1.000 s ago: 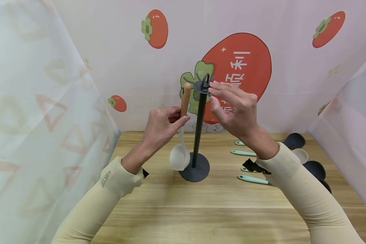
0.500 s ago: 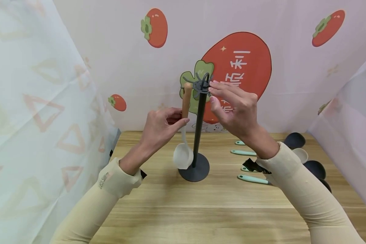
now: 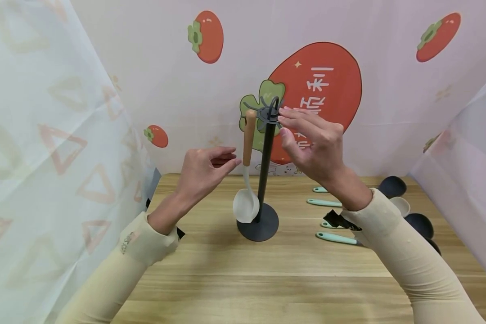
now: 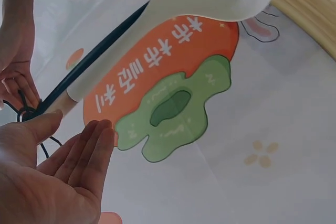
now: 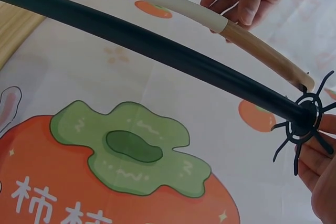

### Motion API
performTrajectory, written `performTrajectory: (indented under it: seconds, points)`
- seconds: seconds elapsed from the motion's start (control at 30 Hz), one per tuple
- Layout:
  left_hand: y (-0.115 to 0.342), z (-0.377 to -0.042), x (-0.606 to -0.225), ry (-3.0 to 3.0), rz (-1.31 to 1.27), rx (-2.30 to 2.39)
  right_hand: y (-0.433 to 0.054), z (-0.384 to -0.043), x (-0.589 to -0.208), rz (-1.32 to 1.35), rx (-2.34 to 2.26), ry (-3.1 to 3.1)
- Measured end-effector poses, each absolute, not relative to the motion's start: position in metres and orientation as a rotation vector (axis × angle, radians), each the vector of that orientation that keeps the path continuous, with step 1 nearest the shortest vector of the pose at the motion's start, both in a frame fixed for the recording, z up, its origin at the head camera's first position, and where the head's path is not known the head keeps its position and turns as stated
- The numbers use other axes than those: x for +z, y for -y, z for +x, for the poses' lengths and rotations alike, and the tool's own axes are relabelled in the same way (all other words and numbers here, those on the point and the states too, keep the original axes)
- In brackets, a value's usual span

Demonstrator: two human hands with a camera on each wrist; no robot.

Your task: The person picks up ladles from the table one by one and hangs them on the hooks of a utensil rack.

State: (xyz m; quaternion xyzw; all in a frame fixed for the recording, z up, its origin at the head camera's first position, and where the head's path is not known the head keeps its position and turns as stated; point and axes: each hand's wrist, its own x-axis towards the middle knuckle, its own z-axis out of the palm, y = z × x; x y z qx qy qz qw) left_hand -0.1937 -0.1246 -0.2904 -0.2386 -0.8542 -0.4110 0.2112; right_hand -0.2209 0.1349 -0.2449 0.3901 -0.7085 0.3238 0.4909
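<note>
A ladle (image 3: 246, 206) with a white bowl and wooden handle (image 3: 249, 139) hangs by its top end from a hook of the dark utensil stand (image 3: 263, 171). Just left of the handle is my left hand (image 3: 206, 168), holding nothing, thumb and fingers apart; a small gap shows between fingertips and handle. The left wrist view shows this hand (image 4: 73, 166) with its fingers extended below the stand's top. My right hand (image 3: 316, 141) touches the right side of the hook ring (image 5: 304, 117) with its extended fingertips, thumb lower down.
Several utensils with mint-green handles (image 3: 336, 238) lie on the wooden table (image 3: 267, 288) at the right, partly under my right forearm. Their heads are mostly black (image 3: 419, 225), one pale (image 3: 400, 205). A printed cloth (image 3: 178, 90) rises behind the stand.
My left hand has let go of the ladle's handle and moved slightly left. The ladle has shifted right, closer to the pole. My right hand has stayed at the hook ring.
</note>
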Motion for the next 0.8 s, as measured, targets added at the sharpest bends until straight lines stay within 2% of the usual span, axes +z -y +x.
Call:
performTrajectory:
  seconds: [0.8]
  points:
    - [0.204, -0.221, -0.321, 2.545, -0.523, -0.852, -0.136, -0.227, -0.246, 0.983, 0.860, 1.672]
